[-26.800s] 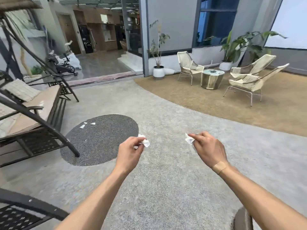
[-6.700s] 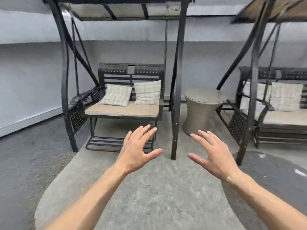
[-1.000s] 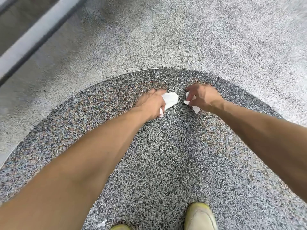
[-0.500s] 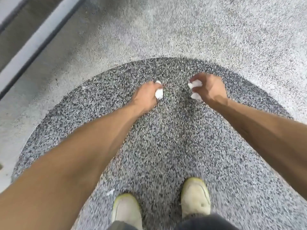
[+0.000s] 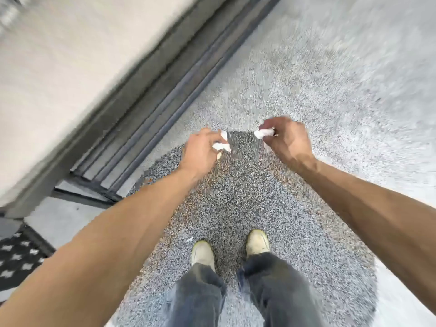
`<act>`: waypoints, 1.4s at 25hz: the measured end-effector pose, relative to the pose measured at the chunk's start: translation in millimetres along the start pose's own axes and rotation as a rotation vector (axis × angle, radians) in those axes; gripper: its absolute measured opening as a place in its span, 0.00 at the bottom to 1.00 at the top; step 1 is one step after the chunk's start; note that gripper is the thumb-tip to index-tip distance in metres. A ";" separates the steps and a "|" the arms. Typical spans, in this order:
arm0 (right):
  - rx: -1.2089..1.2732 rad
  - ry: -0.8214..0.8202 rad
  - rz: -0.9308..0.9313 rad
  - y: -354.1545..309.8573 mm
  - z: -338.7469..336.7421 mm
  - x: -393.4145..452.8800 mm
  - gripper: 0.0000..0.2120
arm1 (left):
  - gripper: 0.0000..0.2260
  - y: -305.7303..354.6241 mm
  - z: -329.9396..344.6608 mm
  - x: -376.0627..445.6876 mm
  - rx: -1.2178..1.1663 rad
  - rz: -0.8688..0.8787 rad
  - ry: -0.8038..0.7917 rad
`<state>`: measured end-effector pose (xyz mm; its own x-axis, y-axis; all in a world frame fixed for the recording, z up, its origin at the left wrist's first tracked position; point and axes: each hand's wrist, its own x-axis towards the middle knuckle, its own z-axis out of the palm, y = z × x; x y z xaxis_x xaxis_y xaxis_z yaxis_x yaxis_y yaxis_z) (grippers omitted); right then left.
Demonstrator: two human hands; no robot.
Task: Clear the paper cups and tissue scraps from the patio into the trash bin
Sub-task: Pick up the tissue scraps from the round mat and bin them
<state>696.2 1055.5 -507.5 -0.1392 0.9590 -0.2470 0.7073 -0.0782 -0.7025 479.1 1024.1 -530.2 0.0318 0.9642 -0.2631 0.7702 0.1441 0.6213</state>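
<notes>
A: Well, both hands carry paper now. The left hand (image 5: 200, 149) pinches a crumpled tissue scrap (image 5: 221, 145) between thumb and curled fingers, and the right hand (image 5: 286, 140) is curled round another tissue wad (image 5: 264, 133). Both are held in the air above the far edge of the dark pebble circle (image 5: 236, 208).

B: What can go wrong, in your opinion?

A: I think the scraps are very light and only half enclosed. White corners stick out of each grip, so a loose pinch or some wind could pull a piece free on the way to the trash bin. The bin is not in view, so I cannot say how far the way is.

B: Anything left on the ground?

A: Yes, one small white fragment (image 5: 190, 239) lies on the pebbles just beside the left shoe (image 5: 203, 254). It is easy to overlook, or to step on and press between the stones.

B: And the surfaces?

A: The circle is coarse, mixed grey and brownish gravel, rough and grainy. Around it lies paler, finer concrete floor (image 5: 330, 79). At the left I see dark metal bars (image 5: 151, 119) and a smooth beige cushion (image 5: 59, 67), much blurred. The tissue looks soft, thin and wrinkled, so it may tear when caught on the rough stones.
</notes>
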 end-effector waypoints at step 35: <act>0.089 -0.211 -1.028 -521.5 -182.8 -168.6 0.10 | 0.24 211.0 -414.3 -378.6 -0.042 -0.363 1.155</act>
<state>477.5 984.4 22.5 -0.7672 0.5090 0.3902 0.1284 0.7179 -0.6842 365.7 781.5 6.4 -0.7858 0.4932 0.3732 0.5940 0.4338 0.6774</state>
